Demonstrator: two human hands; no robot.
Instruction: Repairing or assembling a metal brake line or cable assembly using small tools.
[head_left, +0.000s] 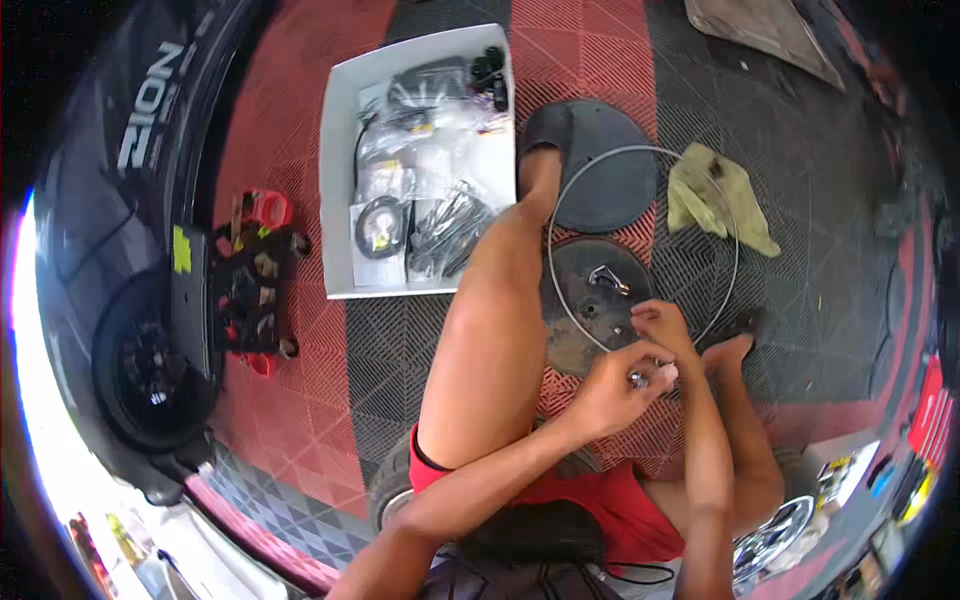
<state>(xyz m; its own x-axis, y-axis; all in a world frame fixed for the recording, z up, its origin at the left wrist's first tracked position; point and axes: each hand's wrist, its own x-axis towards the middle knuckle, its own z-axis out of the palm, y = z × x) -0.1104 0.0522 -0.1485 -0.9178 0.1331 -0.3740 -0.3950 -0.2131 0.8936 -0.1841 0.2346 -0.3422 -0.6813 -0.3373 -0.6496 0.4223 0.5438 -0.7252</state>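
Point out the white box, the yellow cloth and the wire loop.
White box [340,190]: head view, inside of its left wall.
Yellow cloth [698,202]: head view, near its middle.
Wire loop [634,148]: head view, top of its curve.

Free floor right of the hands, past the foot
Leg bars their left; cable loop curves ahead.

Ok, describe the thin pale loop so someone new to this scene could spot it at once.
Find the white box on the tiled floor, then go right, past the bare leg, to two dark discs. The thin pale loop shows in front of both and of the yellow cloth, its lower side by the left hand and right hand. Unlike the solid discs, it is just an outline.
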